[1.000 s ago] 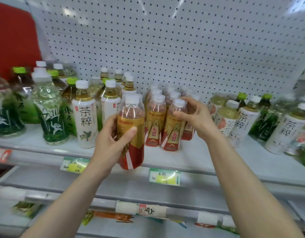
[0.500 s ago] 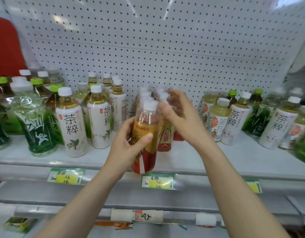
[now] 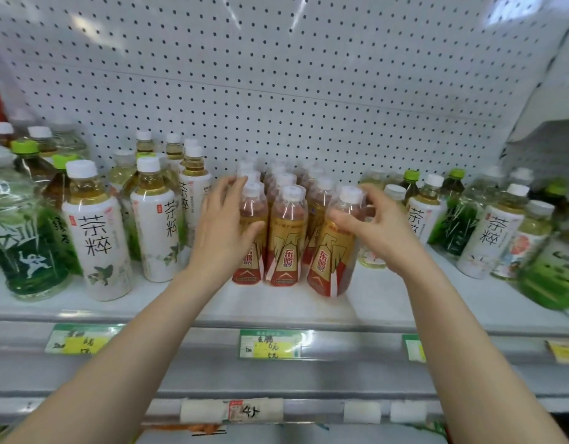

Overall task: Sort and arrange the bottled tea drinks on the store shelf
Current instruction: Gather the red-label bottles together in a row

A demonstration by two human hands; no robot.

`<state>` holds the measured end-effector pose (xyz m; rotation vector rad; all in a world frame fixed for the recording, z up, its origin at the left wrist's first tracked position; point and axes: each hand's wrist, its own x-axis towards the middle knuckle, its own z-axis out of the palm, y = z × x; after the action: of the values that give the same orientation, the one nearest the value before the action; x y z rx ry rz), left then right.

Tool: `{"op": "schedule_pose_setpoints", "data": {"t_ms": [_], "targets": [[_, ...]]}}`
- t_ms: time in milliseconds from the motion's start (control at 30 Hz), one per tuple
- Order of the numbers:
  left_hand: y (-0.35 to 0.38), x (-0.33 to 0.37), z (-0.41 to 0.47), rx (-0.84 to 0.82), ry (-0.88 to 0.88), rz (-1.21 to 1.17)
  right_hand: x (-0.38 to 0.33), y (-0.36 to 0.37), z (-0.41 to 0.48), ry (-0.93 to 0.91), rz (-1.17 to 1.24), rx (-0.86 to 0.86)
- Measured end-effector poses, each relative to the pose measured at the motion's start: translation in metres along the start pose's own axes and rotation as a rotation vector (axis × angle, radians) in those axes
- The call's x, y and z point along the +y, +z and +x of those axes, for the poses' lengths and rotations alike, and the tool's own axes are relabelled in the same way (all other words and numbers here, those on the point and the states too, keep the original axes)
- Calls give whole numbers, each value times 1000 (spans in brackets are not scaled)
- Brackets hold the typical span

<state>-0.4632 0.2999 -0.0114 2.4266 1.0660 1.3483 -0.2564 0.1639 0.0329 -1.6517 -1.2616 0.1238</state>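
The white shelf [image 3: 389, 302] carries upright red-gold bottles [image 3: 284, 238] mid-shelf, white-labelled bottles [image 3: 96, 232] leftward, green bottles [image 3: 545, 277] toward both ends.

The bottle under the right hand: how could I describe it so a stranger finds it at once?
On the white shelf before the pegboard, find the middle cluster of red-and-gold bottles. The bottle is the front right one, gripped by the right hand. Unlike its upright neighbours, it leans and stands nearest the shelf edge.

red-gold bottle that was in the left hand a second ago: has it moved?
Yes. The red-gold bottle now stands on the shelf at the right front of its group, under the right hand; earlier it hung before the shelf edge.
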Motion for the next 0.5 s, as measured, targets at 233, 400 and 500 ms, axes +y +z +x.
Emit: {"op": "schedule_pose_setpoints", "data": {"t_ms": [233, 400, 500], "targets": [[5, -9, 4, 3, 30, -27, 26, 15, 26, 68, 72, -140], [6, -11, 2, -36, 45, -12, 26, 30, 27, 43, -86, -74], [9, -11, 1, -43, 33, -6, 29, 45, 26, -46, -345, 87]]}}
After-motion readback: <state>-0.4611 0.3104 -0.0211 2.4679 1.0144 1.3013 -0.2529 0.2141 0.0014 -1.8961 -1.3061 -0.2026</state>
